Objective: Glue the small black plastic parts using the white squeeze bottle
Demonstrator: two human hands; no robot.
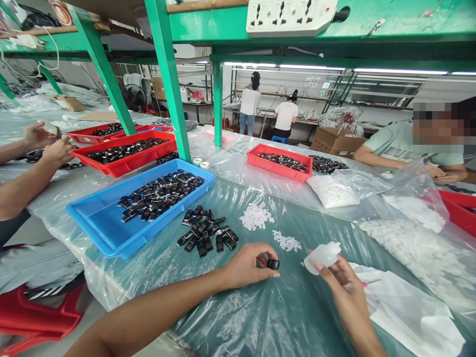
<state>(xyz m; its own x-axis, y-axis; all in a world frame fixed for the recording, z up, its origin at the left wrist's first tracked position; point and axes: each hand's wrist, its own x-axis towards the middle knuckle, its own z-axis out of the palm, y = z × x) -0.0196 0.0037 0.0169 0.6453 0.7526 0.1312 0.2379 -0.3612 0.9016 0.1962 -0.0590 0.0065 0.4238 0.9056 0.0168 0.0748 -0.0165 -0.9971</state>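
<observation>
Between the thumb and fingers of my left hand (250,265) is a small black plastic part (273,264), held just above the plastic-covered table. My right hand (344,282) grips a translucent white piece (323,257), flat and rounded with a knobbly end; its exact kind I cannot make out. Beyond my left hand lies a loose heap of black parts (208,233). Two small piles of white bits, a larger one (256,216) and a finer one (286,241), sit on the table past my hands.
A blue tray (92,218) of black parts stands at left, with red trays (111,168) behind it. Another red tray (256,157) is further back. Bags of white pieces (332,193) and white sheets (412,317) lie at right. Green posts (167,74) rise ahead. Co-workers sit on both sides.
</observation>
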